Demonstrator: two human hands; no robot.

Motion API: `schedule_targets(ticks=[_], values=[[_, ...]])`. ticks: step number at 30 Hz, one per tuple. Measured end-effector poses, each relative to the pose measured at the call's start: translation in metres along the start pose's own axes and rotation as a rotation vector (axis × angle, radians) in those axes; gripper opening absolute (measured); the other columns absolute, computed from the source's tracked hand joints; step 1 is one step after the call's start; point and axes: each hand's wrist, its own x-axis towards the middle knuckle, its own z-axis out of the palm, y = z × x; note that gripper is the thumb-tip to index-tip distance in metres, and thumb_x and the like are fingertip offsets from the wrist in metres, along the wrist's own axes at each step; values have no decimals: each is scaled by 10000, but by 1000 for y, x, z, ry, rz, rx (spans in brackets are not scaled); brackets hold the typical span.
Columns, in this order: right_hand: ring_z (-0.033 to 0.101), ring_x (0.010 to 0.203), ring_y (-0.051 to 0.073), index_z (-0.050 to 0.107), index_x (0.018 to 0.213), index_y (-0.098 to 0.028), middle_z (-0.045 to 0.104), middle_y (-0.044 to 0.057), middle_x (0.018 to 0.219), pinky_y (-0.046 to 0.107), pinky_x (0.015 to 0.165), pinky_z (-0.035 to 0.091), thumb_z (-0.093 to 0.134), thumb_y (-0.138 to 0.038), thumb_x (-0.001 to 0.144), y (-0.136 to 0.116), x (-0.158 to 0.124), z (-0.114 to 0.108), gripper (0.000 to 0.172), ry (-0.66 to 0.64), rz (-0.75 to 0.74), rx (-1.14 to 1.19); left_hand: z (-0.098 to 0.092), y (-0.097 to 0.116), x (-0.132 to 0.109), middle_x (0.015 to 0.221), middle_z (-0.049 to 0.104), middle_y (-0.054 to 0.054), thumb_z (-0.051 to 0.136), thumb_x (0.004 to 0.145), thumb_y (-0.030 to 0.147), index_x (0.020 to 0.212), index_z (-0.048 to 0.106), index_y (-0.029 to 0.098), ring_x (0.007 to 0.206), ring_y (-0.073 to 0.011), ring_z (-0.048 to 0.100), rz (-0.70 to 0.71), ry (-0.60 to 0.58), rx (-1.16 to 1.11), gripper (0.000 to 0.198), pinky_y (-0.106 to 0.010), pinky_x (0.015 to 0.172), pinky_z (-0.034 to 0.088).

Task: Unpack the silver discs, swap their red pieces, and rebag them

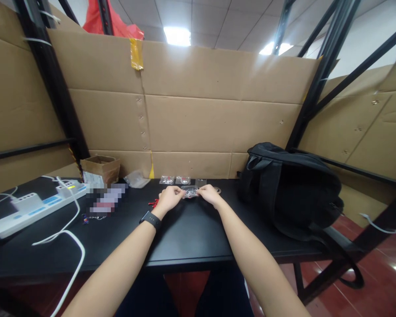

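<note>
Between my two hands is a small clear plastic bag [190, 192], its contents too small to make out. My left hand [170, 198], below a wrist with a black watch [150, 219], pinches the bag's left end. At the other end, the fingertips of my right hand [210, 194] are closed on the plastic. Just behind the hands lie flat clear packets [166, 180] with something pale and red inside. Small red pieces [153, 203] lie beside my left hand, partly hidden by it. A pale ring-shaped thing [219, 190] shows behind my right hand.
A black backpack [284, 189] stands at the right, its strap hanging over the table edge. On the left are a white power strip [36, 209] with cables and an open cardboard box [100, 169]. Crumpled clear plastic [137, 178] lies by the cardboard wall [191, 119].
</note>
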Motion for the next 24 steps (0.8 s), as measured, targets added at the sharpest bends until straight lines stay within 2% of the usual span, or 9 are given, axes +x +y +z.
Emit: schedule_targets(ticks=[3,7,9,12,15,18,20,22,24], values=[[524,529,146,676,539,-152,538,2,470,246,534,330,589,-251,749,-4,1,1,248,37,48,-79,7,4,-2,848,770,10,614,838,404,940,665,268,925,-221,691,-56,34,4,178,-338,856,422],[597,581,194,641,494,-174,613,55,518,270,561,367,625,-232,729,-10,-2,3,242,71,68,-170,11,7,-5,859,761,18,584,864,324,1232,518,307,939,-233,675,-26,46,41,375,-412,914,374],[628,621,213,643,505,-182,653,80,567,277,580,389,645,-232,732,-11,-3,5,232,77,64,-203,12,7,-5,905,756,4,526,902,303,1251,530,335,995,-248,654,20,16,106,351,-431,923,359],[658,681,227,674,565,-183,692,99,640,282,617,425,671,-236,748,-9,-4,6,190,75,49,-237,14,6,-5,1034,740,-24,424,952,298,1177,634,358,1109,-278,590,86,-25,225,313,-451,935,345],[670,783,228,732,763,-173,728,104,795,289,698,464,695,-212,745,-4,-5,5,57,81,8,-256,16,5,-4,1131,700,-48,351,980,334,1149,684,368,1135,-295,539,149,-54,308,375,-463,927,351],[641,995,212,717,1069,-191,709,98,1089,305,881,463,675,-125,743,0,-6,0,335,76,-161,-274,16,5,-6,1164,644,-73,332,981,447,1165,687,368,1133,-298,502,165,-50,346,408,-464,923,366],[602,1103,201,700,1149,-220,673,76,1211,316,976,428,625,-48,732,1,-7,-4,456,13,-336,-289,14,6,-7,1219,603,-78,391,943,532,1139,697,354,1180,-311,464,182,-43,358,406,-471,945,360],[602,1115,206,713,1141,-239,684,56,1208,321,993,424,614,-28,708,1,-8,-5,492,-75,-444,-299,13,7,-9,1272,583,-74,508,876,532,1114,698,334,1236,-331,421,224,-57,372,363,-484,971,344],[632,1059,212,725,1118,-246,719,44,1136,310,958,445,649,-64,700,0,-9,-4,462,-122,-436,-301,11,8,-10,1270,607,-72,587,824,446,1112,683,315,1263,-340,402,254,-82,388,331,-497,985,326]])
